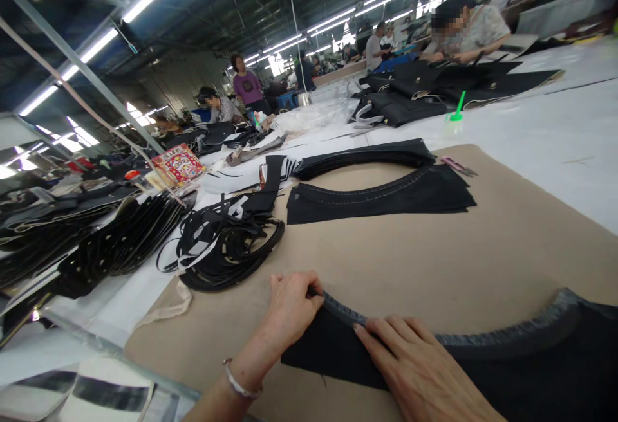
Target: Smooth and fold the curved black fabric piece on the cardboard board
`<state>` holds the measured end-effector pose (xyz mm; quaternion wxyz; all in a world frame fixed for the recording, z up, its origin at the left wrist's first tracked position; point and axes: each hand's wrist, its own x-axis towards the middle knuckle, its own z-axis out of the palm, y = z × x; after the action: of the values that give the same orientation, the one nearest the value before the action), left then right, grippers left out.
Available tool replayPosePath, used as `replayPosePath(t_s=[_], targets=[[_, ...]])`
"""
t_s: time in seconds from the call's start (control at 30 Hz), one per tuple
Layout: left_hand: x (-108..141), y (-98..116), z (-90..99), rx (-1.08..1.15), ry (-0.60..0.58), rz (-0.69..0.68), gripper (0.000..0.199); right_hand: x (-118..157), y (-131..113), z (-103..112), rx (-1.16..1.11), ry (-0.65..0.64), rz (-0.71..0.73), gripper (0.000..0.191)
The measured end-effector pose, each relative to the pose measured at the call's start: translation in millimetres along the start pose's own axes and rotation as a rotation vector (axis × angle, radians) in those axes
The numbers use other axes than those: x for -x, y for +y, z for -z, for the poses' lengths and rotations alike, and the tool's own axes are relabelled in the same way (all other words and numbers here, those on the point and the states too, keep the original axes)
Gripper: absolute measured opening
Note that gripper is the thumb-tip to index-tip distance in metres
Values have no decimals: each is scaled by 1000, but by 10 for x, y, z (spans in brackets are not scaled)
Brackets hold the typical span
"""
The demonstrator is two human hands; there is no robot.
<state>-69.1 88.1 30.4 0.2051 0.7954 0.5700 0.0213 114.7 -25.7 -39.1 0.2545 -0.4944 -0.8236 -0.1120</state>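
Your left hand point(292, 309) pinches the black panel point(526, 377), running toward 3–4 o'clock. Right hand point(418, 361) lies flat, open.

A green bottle point(456, 114), apparently spouted, stands on the white table point(526, 139).

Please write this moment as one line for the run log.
left hand: pinches one end of black piece | right hand: lies on same piece | beyond: coiled black strips
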Motion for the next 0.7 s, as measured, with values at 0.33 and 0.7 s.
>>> replayPosePath(t_s=[0.33,0.7], targets=[[-47,-78,-52,-10,30,10,4,-28,-47,48,48,22,0,49],[-43,-177,-90,62,85,-30,11,-275,-234,-293,77,49,-13,54]])
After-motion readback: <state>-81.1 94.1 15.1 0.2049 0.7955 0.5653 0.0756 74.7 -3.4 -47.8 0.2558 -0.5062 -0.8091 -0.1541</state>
